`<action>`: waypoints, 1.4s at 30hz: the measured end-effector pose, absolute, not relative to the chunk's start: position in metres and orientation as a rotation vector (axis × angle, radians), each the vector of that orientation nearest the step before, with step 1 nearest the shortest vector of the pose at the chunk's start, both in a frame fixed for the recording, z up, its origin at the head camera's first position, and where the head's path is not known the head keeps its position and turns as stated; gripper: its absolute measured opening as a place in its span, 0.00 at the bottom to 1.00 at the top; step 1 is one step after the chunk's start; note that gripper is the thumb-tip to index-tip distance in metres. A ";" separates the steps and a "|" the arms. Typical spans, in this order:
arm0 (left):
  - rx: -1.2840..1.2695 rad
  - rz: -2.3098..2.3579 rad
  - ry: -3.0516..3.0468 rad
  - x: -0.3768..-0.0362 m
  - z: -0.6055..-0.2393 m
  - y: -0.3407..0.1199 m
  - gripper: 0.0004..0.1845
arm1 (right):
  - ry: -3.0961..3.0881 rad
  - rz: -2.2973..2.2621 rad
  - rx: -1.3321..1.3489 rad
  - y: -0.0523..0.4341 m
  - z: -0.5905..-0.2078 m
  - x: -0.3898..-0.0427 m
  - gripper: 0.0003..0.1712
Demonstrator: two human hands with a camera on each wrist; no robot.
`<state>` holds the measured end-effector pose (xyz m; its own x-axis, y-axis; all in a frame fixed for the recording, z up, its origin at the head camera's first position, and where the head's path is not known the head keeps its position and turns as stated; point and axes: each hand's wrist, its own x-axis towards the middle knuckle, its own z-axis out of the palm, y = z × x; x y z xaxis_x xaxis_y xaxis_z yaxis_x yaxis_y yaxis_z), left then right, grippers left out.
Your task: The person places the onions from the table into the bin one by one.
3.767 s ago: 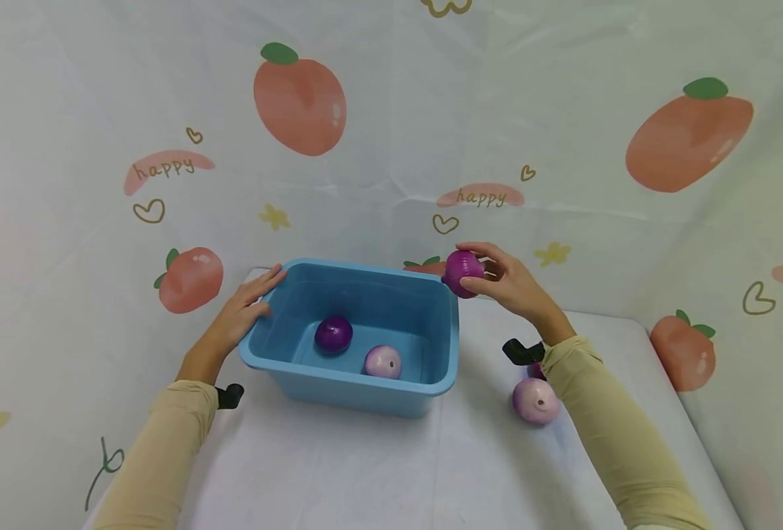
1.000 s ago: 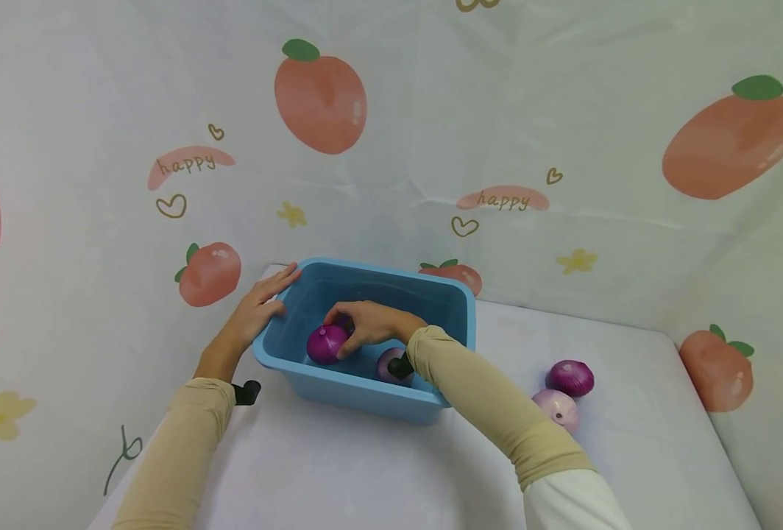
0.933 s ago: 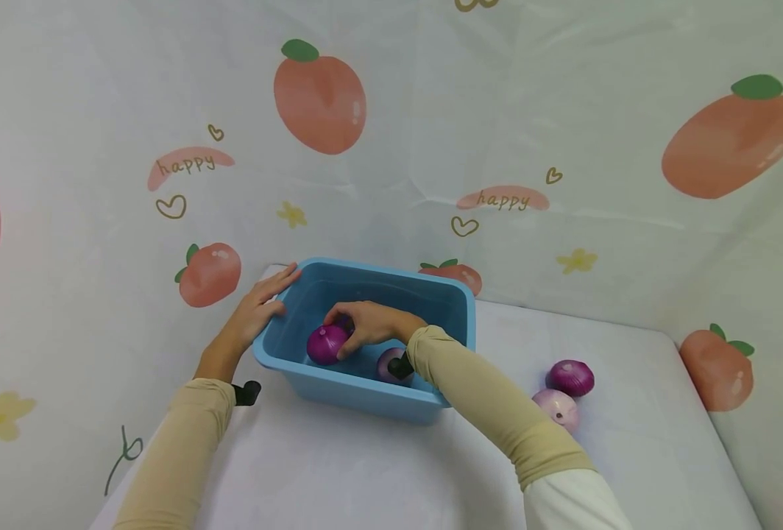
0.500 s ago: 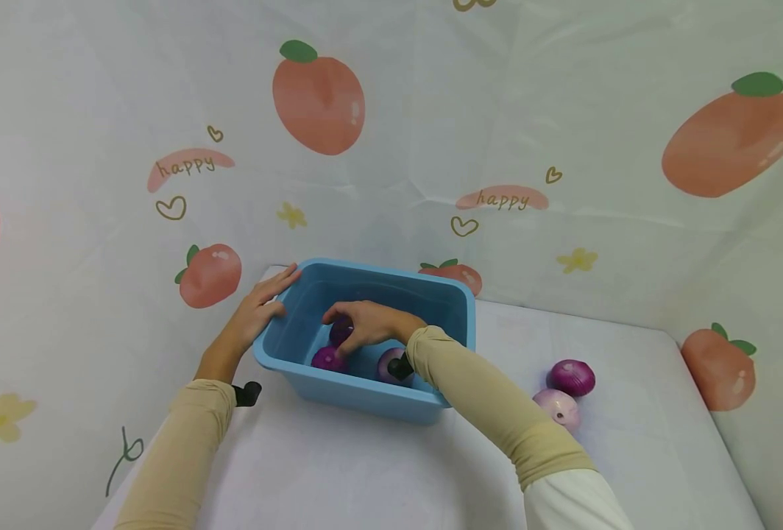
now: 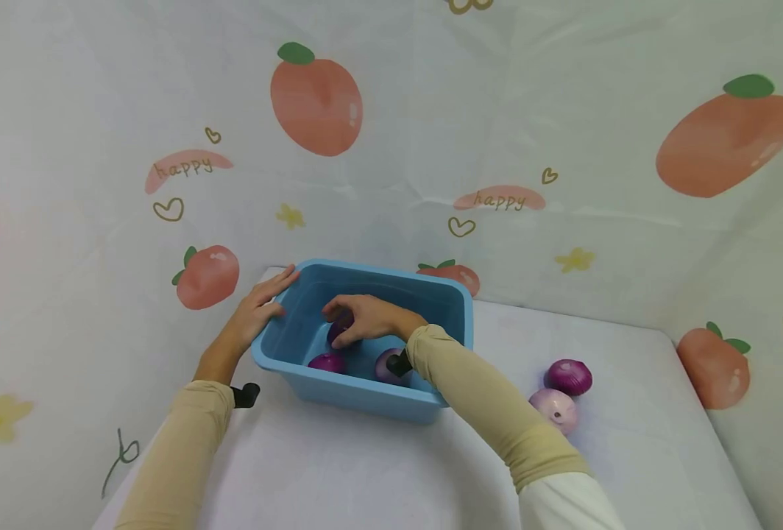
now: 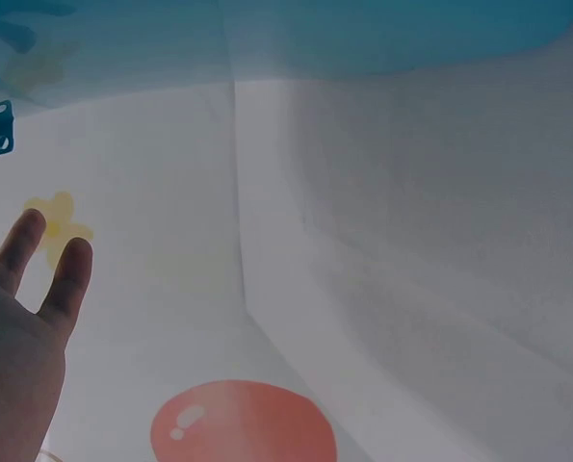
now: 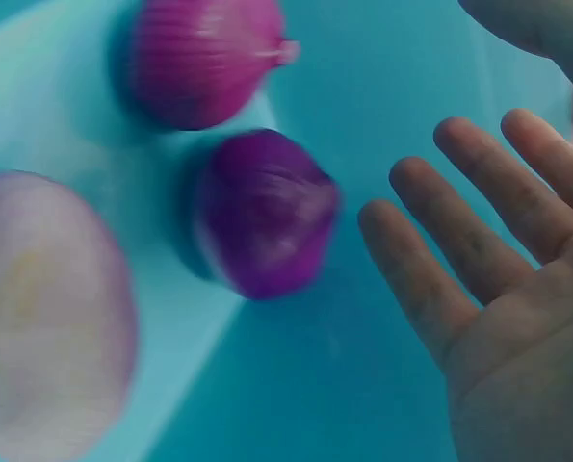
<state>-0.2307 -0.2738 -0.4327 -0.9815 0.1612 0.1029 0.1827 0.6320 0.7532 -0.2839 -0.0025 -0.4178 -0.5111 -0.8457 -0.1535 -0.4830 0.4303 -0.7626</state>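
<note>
A blue plastic bin [image 5: 358, 397] stands on the table with three onions inside. My left hand [image 5: 249, 316] rests on the bin's left rim, its fingers fairly straight; in the left wrist view that hand [image 6: 21, 346] shows spread fingers. Over the bin hovers my right hand [image 5: 374, 316], empty, beside a dark purple onion [image 5: 340, 327]. A magenta onion [image 5: 327, 362] lies near the front left wall, and a pale onion [image 5: 383, 364] is partly hidden by the wrist camera. The right wrist view shows extended fingers [image 7: 416, 274] apart from the dark purple onion [image 7: 267, 217].
On the table right of the bin lie another purple onion [image 5: 569, 377] and a pale onion [image 5: 553, 410], close together, the pale one partly behind the right sleeve. A fruit-printed white cloth [image 5: 391, 147] hangs behind and to the sides.
My right hand carried the magenta onion from right of the bin into it and let it go. That onion now sits lower, by the front wall. The left hand stays on the rim.
</note>
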 end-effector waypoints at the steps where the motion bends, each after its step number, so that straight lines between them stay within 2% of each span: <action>1: -0.297 -1.309 -2.814 -0.230 -0.433 -0.275 0.37 | 2.173 -0.927 -1.114 -0.003 -0.416 -0.285 0.39; 13: -0.293 -1.348 -2.807 -0.231 -0.433 -0.275 0.38 | 2.192 -1.214 -1.048 0.019 -0.378 -0.276 0.34; 24: -0.307 -1.345 -2.801 -0.232 -0.434 -0.277 0.38 | 2.271 -1.387 -1.008 0.086 -0.351 -0.273 0.34; 33: -0.307 -1.331 -2.814 -0.231 -0.435 -0.275 0.38 | 2.446 -1.458 -0.850 0.155 -0.358 -0.261 0.33; 42: -0.306 -1.317 -2.823 -0.230 -0.433 -0.275 0.38 | 2.635 -1.570 -0.719 0.231 -0.379 -0.246 0.28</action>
